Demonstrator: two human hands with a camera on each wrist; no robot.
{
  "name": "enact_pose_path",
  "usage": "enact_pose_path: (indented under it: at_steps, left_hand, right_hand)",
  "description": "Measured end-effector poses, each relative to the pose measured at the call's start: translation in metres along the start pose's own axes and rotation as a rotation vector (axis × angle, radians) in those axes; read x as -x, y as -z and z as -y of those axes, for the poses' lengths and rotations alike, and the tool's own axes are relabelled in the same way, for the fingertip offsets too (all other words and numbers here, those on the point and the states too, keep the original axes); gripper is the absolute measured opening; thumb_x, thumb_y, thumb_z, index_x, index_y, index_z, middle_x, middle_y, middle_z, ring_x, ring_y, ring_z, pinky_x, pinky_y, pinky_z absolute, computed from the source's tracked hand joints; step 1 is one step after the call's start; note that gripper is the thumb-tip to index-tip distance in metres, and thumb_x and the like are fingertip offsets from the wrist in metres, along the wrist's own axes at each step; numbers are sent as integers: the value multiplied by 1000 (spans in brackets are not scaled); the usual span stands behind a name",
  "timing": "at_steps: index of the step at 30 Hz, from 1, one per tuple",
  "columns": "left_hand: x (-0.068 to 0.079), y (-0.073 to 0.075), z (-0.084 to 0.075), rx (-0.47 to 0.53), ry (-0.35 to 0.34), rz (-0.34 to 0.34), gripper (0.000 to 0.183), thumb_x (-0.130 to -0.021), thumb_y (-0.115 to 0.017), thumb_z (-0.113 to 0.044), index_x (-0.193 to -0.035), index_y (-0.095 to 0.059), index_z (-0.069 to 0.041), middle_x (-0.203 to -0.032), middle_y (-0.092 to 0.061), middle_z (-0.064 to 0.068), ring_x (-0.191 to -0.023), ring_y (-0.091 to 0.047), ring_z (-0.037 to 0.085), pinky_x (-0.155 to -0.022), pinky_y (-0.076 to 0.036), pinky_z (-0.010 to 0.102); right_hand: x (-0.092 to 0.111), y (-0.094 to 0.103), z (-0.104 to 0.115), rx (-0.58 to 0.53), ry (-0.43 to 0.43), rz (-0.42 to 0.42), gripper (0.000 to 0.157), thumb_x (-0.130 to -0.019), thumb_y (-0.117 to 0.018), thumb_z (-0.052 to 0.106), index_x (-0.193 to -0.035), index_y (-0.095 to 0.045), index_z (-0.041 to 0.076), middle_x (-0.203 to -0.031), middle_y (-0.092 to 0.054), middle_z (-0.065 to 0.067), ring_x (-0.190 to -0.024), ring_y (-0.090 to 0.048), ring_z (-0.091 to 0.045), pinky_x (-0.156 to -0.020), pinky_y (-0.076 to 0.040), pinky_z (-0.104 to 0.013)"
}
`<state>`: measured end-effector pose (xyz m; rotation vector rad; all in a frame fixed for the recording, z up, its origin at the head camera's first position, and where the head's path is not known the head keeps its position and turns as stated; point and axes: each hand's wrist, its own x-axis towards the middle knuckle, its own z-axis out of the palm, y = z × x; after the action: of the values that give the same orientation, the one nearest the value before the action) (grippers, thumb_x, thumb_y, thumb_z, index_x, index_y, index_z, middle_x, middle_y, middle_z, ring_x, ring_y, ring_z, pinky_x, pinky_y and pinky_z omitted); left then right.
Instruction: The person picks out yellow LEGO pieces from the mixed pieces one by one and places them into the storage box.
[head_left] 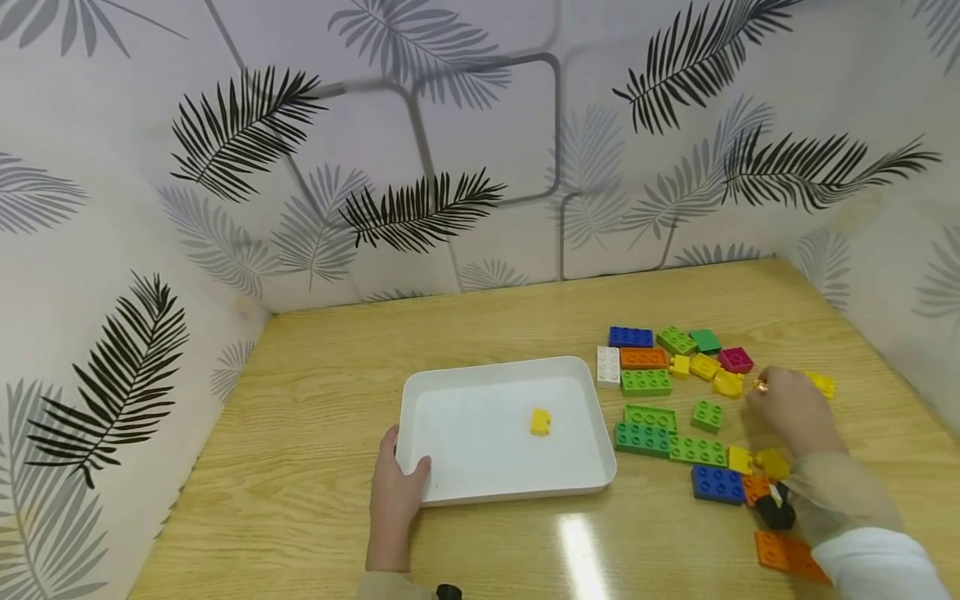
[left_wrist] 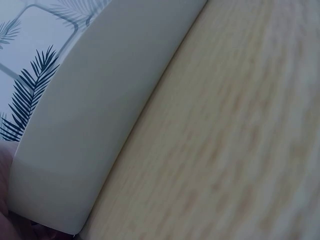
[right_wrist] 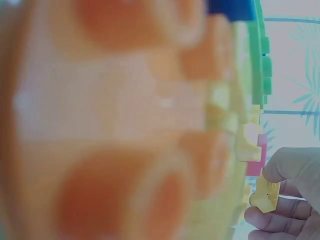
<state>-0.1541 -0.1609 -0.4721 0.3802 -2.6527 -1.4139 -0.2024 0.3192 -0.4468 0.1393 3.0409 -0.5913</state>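
My left hand (head_left: 397, 487) grips the near left corner of a white rectangular tray (head_left: 472, 446), thumb over the rim and fingers against the outer side. Inside the tray, right of its middle, lies a small yellow toy brick (head_left: 540, 422). In the left wrist view the tray's outer wall (left_wrist: 95, 110) stands on the wooden table. Over at the right, my right hand (head_left: 795, 410) pinches another small yellow toy brick (right_wrist: 267, 192) between thumb and fingers, above the table among loose bricks. Most of that brick is hidden by the hand in the head view.
Right of the tray lie several toy bricks: a white brick (head_left: 608, 367), a magenta brick (head_left: 736, 360), a blue brick (head_left: 717, 484) and green ones such as a dark green brick (head_left: 642, 439). An orange brick (head_left: 772, 551) lies near the right forearm. A patterned wall (head_left: 480, 150) borders the table.
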Motion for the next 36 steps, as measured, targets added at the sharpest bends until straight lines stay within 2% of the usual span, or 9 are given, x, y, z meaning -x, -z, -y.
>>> enact_pose_path:
  at_steps: [7,13,20,23,26,28,32,34,36]
  left_hand:
    - [0,0,-1,-4,9,1,63,-81,-59,-5,-135,-28,3,-133,-35,28,-122,-33,41,-98,-27,50]
    - [-2,0,2,-3,17,3,64,-82,-59,-7,-136,-27,2,-134,-34,27,-123,-32,41,-99,-26,49]
    - [-3,1,3,-9,1,0,63,-81,-60,-8,-136,-28,2,-135,-34,26,-123,-32,40,-99,-26,49]
    - [-3,0,3,-7,-6,-3,63,-81,-60,-7,-135,-29,3,-135,-34,26,-123,-32,39,-99,-26,48]
    - [-3,0,2,-10,-8,-5,63,-81,-60,-7,-135,-29,3,-135,-35,25,-123,-32,39,-99,-26,48]
    - [-4,0,2,-14,-7,-7,63,-81,-60,-7,-135,-29,3,-135,-35,25,-123,-32,39,-99,-26,48]
    - [-4,0,2,-14,-10,-6,63,-82,-60,-7,-135,-29,3,-134,-35,25,-123,-32,39,-99,-26,49]
    - [-3,1,2,-10,-12,-6,63,-82,-60,-6,-135,-29,3,-134,-35,26,-123,-32,40,-99,-26,49]
    - [-2,1,2,-5,-11,-6,63,-81,-60,-6,-135,-29,3,-134,-35,26,-123,-33,40,-99,-26,49]
  right_hand:
    - [-1,6,10,12,39,-64,31,-79,-53,7,-93,-52,-21,-82,-55,-32,-65,-50,-32,-61,-44,-46]
    - [-3,12,21,10,52,-47,32,-80,-54,8,-95,-51,-20,-81,-55,-28,-64,-48,-29,-57,-43,-41]
    - [-6,10,41,42,95,-44,23,-81,-54,9,-83,-53,-14,-66,-50,-14,-57,-44,-23,-51,-38,-33]
    - [-7,8,50,55,142,-64,23,-81,-54,8,-83,-54,-14,-67,-53,-17,-58,-46,-25,-54,-41,-38]
    - [-9,6,61,64,176,-81,19,-81,-54,7,-76,-54,-11,-65,-51,-16,-58,-45,-24,-54,-40,-39]
    - [-11,5,68,61,166,-61,18,-82,-53,8,-74,-53,-8,-64,-48,-13,-57,-43,-23,-53,-39,-36]
    - [-17,2,84,59,145,15,18,-82,-50,8,-80,-53,-10,-68,-47,-13,-58,-42,-22,-52,-36,-32]
    - [-18,-1,92,63,159,48,23,-83,-50,8,-90,-54,-13,-71,-47,-14,-58,-42,-21,-51,-36,-31]
    - [-18,-5,100,76,191,64,18,-84,-50,7,-85,-54,-10,-68,-45,-11,-56,-40,-20,-49,-34,-29]
